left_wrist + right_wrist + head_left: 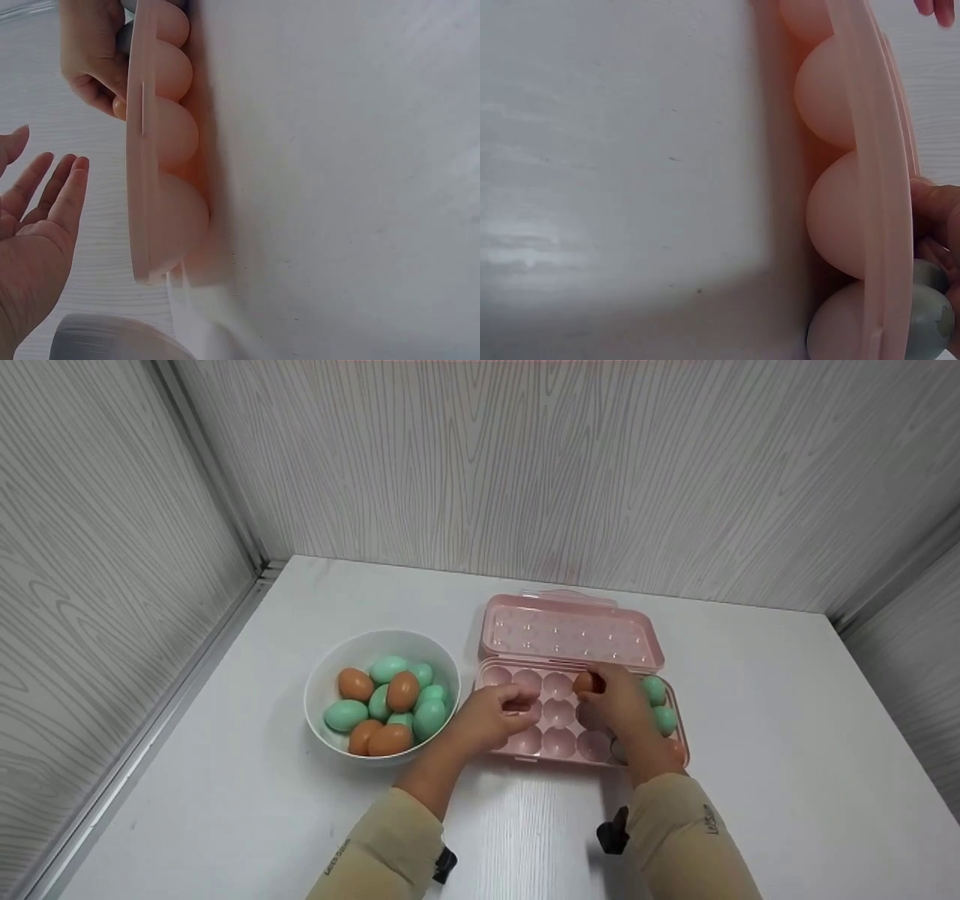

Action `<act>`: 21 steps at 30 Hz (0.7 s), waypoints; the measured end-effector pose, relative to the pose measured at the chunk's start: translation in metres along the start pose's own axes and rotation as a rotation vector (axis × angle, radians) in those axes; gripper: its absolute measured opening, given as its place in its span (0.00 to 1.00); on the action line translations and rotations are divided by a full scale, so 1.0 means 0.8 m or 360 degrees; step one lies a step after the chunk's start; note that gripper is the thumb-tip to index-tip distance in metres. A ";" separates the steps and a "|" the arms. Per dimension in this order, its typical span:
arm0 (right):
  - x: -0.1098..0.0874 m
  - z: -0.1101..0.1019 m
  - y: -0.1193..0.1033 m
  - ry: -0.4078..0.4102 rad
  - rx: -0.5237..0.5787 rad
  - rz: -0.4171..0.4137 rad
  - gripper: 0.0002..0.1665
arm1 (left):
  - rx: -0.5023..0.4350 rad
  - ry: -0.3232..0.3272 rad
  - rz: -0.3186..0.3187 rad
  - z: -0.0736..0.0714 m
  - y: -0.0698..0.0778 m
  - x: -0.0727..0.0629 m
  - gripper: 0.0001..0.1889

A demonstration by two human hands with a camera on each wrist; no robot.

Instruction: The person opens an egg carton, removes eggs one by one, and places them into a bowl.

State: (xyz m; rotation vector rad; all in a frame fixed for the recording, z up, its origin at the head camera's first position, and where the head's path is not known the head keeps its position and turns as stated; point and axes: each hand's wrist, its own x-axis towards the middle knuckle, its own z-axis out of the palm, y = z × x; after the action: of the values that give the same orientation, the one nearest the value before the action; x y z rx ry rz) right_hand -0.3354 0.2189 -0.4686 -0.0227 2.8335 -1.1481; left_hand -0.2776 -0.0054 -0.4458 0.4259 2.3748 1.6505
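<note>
My right hand point(622, 705) pinches a brown egg point(586, 684) at the back row of a pink egg carton point(559, 741). In the left wrist view a sliver of that egg point(119, 108) shows under the fingers. Over the carton's left part hovers my left hand point(484, 720), its fingers apart with nothing between them. Green eggs point(654, 690) sit in the right-end cups, and a brown egg point(677, 750) is partly hidden by my right wrist. Close to the right fingers, the right wrist view shows a green egg point(928, 321) above the carton rim.
Left of the carton stands a white bowl point(313, 712) with several green and brown eggs. The carton's lid point(570, 631) lies folded back behind it. A wood-grain panel point(480, 472) rises along the back of the white table point(787, 735), with more panels at both sides.
</note>
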 end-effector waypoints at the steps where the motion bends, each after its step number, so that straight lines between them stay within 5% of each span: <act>1: -0.001 0.000 0.000 0.0000 0.0021 0.0021 0.18 | 0.0009 0.0001 0.0002 0.000 0.001 0.000 0.18; 8: -0.003 -0.002 0.001 0.0004 0.0094 0.0116 0.18 | 0.0042 -0.0001 -0.0038 -0.001 0.003 -0.002 0.19; 15: 0.003 -0.012 -0.001 0.0059 -0.0140 0.0010 0.12 | 0.0111 -0.0003 -0.0005 -0.002 0.000 -0.001 0.19; 21: 0.004 -0.010 0.000 -0.0013 -0.0152 0.0004 0.14 | 0.0138 -0.0008 0.0013 -0.002 -0.001 -0.003 0.19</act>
State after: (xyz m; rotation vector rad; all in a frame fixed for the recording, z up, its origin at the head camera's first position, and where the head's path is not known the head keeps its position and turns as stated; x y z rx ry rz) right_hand -0.3390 0.2246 -0.4635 -0.0298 2.8781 -1.0086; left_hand -0.2762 -0.0080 -0.4457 0.4546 2.4508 1.5523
